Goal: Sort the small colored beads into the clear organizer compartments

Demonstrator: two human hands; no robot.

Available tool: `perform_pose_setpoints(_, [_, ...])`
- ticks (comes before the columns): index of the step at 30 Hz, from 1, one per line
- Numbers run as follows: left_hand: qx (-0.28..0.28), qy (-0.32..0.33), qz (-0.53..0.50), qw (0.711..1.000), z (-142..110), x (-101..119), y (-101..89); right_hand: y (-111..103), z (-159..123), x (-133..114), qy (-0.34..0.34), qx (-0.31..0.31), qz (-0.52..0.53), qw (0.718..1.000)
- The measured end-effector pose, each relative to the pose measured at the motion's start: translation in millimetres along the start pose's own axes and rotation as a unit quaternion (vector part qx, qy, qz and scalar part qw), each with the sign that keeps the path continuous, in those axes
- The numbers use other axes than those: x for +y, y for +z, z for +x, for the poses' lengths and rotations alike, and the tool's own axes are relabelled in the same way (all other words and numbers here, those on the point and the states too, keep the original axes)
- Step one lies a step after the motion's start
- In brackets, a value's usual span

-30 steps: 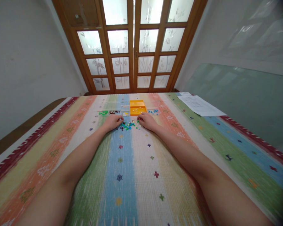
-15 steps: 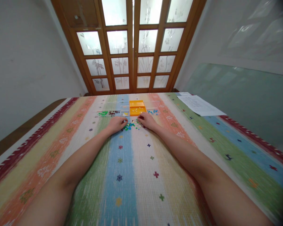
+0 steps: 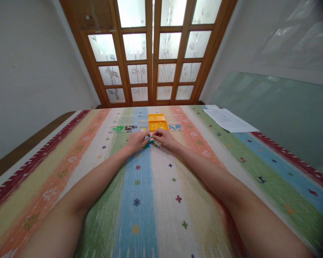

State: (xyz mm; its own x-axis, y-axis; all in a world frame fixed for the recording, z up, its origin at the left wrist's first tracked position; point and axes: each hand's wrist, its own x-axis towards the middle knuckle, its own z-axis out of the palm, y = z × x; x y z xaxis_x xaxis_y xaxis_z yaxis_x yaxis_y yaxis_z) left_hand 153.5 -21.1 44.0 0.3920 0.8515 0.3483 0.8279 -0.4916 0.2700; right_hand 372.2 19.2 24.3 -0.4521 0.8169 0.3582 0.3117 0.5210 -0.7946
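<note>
My left hand [image 3: 137, 141] and my right hand [image 3: 164, 138] almost meet at the fingertips, both with fingers pinched together. A speck of green shows between them, too small for me to say which hand holds it. Just below lies a loose pile of tiny blue, green and pale plastic pieces [image 3: 150, 143], partly covered by my fingers. Beyond the hands stands an open orange box [image 3: 158, 122] with small pale pieces in its near half. Clear compartment trays flank it: green pieces [image 3: 117, 128] and dark brown pieces [image 3: 130, 128] to the left, blue pieces [image 3: 174, 127] to the right.
A striped tablecloth [image 3: 161, 200] covers the table. Printed paper sheets [image 3: 226, 120] lie at the far right. Behind the table's far edge are wooden doors with glass panes [image 3: 150, 68]. White walls rise on both sides, and a pale green panel [image 3: 280, 107] stands at the right.
My left hand has moved right and my right hand slightly left, bringing their fingertips together above the pile. More of the loose pieces are covered now. The boxes stay put.
</note>
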Motion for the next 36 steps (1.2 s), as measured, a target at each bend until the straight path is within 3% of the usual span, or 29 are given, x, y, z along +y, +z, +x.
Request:
perform_pose_setpoints(7, [0.014,0.023,0.010,1.000,-1,-3,4.3,0,0,-2,0.009,-0.030,0.038,0.999])
perform_pose_setpoints(12, [0.023,-0.008,0.013,1.000,2,-10,3.2,1,3,2,0.007,0.011,-0.029,0.999])
perform_pose_setpoints(15, [0.058,-0.081,0.021,0.995,5,-32,-5.0,-2,2,3,0.001,0.012,-0.150,0.989])
perform_pose_setpoints(18, [0.115,-0.174,0.026,0.978,6,-67,-19.3,-5,-1,2,-0.014,-0.012,-0.249,0.968])
perform_pose_setpoints(22, [0.180,-0.299,0.039,0.936,-3,-116,-38.6,-3,-5,0,-0.018,-0.032,-0.305,0.952])
perform_pose_setpoints(26, [0.217,-0.390,0.062,0.893,-15,-147,-45.6,1,-3,2,-0.004,-0.035,-0.324,0.946])
perform_pose_setpoints(30, [0.206,-0.428,0.058,0.878,-22,-166,-41.0,4,-1,4,-0.002,-0.034,-0.330,0.943])
perform_pose_setpoints(36, [0.220,-0.424,0.055,0.877,-25,-177,-33.2,2,-3,5,-0.024,-0.023,-0.316,0.948])
